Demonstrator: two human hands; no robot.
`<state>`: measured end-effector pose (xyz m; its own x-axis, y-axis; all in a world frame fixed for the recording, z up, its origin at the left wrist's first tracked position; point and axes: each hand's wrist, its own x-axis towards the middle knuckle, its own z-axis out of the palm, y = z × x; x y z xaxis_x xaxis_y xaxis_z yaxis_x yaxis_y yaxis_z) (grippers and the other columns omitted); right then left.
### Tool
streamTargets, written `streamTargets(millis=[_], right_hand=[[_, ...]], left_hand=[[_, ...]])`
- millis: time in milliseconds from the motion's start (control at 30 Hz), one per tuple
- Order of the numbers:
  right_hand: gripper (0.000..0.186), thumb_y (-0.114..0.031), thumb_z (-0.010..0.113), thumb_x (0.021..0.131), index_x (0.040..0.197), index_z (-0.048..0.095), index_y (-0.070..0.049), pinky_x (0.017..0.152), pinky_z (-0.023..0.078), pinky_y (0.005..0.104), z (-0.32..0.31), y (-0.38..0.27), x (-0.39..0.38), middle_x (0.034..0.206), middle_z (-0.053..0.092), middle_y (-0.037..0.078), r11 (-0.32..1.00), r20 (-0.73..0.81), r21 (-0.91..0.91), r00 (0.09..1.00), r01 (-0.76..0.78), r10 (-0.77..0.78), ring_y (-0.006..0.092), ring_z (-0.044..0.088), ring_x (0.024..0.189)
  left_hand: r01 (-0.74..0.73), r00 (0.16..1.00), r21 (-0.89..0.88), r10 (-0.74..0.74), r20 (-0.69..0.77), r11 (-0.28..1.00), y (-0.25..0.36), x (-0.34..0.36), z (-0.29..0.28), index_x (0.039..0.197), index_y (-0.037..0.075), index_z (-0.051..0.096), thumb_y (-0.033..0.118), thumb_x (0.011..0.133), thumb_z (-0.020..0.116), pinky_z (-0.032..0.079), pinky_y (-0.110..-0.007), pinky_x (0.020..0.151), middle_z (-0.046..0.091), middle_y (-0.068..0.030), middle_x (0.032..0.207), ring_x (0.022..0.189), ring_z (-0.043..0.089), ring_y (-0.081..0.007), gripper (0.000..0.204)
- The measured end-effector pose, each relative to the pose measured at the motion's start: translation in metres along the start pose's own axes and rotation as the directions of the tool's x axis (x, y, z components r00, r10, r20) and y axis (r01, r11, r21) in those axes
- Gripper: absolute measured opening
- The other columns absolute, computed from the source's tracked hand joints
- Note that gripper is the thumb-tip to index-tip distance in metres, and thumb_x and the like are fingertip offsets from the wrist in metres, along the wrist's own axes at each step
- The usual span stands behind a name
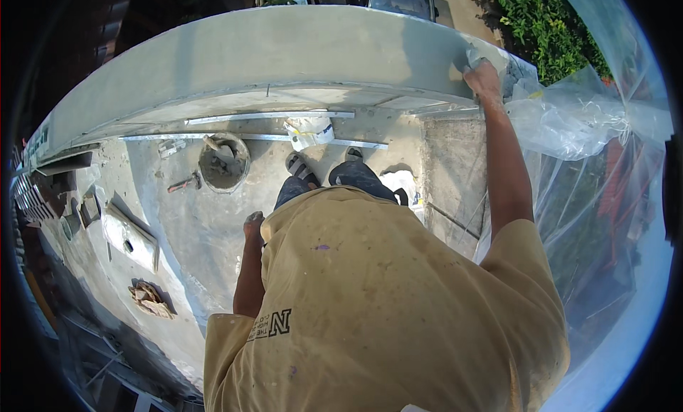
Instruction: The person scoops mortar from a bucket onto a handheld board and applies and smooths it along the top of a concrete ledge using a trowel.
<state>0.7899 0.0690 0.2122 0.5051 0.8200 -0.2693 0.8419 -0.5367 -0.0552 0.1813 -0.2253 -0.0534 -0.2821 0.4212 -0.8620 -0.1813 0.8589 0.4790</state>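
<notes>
A grey, freshly plastered parapet wall (299, 49) curves across the far side in front of me. Up at its right end, my right hand (482, 79) is closed against the plastered face. A pale, crumpled-looking piece (473, 56) shows at its fingers, too small to name surely. Low by my left side hangs my left hand (253, 223), its fingers curled and smeared grey, with nothing visible in them. Nearest to that hand, on the floor, stands a round bucket (225, 171) of wet mortar with a trowel (222, 153) in it.
Two long metal straightedges (270, 117) lie along the wall's foot, beside a white bag (310, 130). A red-handled tool (185, 183) rests left of the bucket. Farther left lie a pale sack (131, 238) and crumpled brown paper (151, 299). Clear plastic sheeting (569, 120) hangs at right.
</notes>
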Motion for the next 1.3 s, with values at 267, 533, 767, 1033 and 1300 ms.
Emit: streamTargets(millis=[267, 533, 767, 1033, 1300], right_hand=[[0.045, -0.028, 0.069, 0.071, 0.104, 0.064, 0.002, 0.088, 0.049, 0.0408, 0.048, -0.193, -0.081, 0.102, 0.065, 0.023, 0.935, 0.083, 0.083, 0.932, 0.345, -0.352, 0.0357, 0.062, 0.099], [0.051, -0.031, 0.072, 0.074, 0.103, 0.061, 0.009, 0.080, 0.049, 0.0394, -0.002, -0.086, -0.036, 0.098, 0.065, 0.026, 0.911, -0.089, 0.328, 0.968, 0.250, -0.234, 0.0336, 0.065, 0.092], [0.050, -0.036, 0.064, 0.074, 0.098, 0.065, 0.008, 0.087, 0.048, 0.0411, 0.001, 0.122, 0.050, 0.104, 0.063, 0.028, 0.984, -0.249, -0.008, 0.954, -0.176, 0.169, 0.0391, 0.060, 0.103], [0.043, -0.032, 0.066, 0.072, 0.099, 0.065, 0.002, 0.091, 0.048, 0.0401, 0.023, -0.052, -0.027, 0.103, 0.066, 0.022, 0.981, -0.019, 0.188, 0.999, 0.053, -0.050, 0.0345, 0.062, 0.102], [0.055, -0.033, 0.068, 0.072, 0.106, 0.060, 0.008, 0.093, 0.046, 0.0404, -0.016, -0.047, -0.019, 0.110, 0.061, 0.027, 0.934, 0.000, 0.280, 0.973, 0.221, -0.231, 0.0379, 0.059, 0.107]], left_hand=[[0.000, 0.998, 0.090, -0.006, 0.060, 0.996, 0.061, 0.042, -0.001, 0.123, 0.009, 0.050, 0.027, 0.091, 0.058, 0.046, -0.035, 0.072, 0.060, -0.0107, 0.111, 0.094, 0.062, -0.0234, 0.038], [-0.159, 0.984, 0.012, 0.158, 0.087, 0.987, 0.118, 0.047, -0.008, 0.126, 0.010, 0.047, 0.029, 0.090, 0.061, 0.046, -0.035, 0.076, 0.058, -0.0128, 0.119, 0.102, 0.061, -0.0248, 0.043], [0.039, 0.998, 0.076, -0.034, -0.059, 0.996, 0.054, 0.017, -0.024, 0.126, 0.011, 0.049, 0.030, 0.090, 0.058, 0.046, -0.033, 0.072, 0.059, -0.0108, 0.114, 0.097, 0.061, -0.0228, 0.042], [-0.141, 0.989, 0.296, 0.121, 0.085, 0.945, 0.029, -0.023, 0.011, 0.125, -0.002, 0.050, 0.020, 0.087, 0.058, 0.050, -0.038, 0.078, 0.062, -0.0161, 0.108, 0.094, 0.061, -0.0273, 0.044], [-0.187, 0.982, 0.037, 0.186, 0.039, 0.982, 0.082, -0.039, 0.045, 0.131, 0.005, 0.044, 0.032, 0.092, 0.057, 0.045, -0.040, 0.087, 0.056, -0.0154, 0.123, 0.111, 0.058, -0.0295, 0.049]])
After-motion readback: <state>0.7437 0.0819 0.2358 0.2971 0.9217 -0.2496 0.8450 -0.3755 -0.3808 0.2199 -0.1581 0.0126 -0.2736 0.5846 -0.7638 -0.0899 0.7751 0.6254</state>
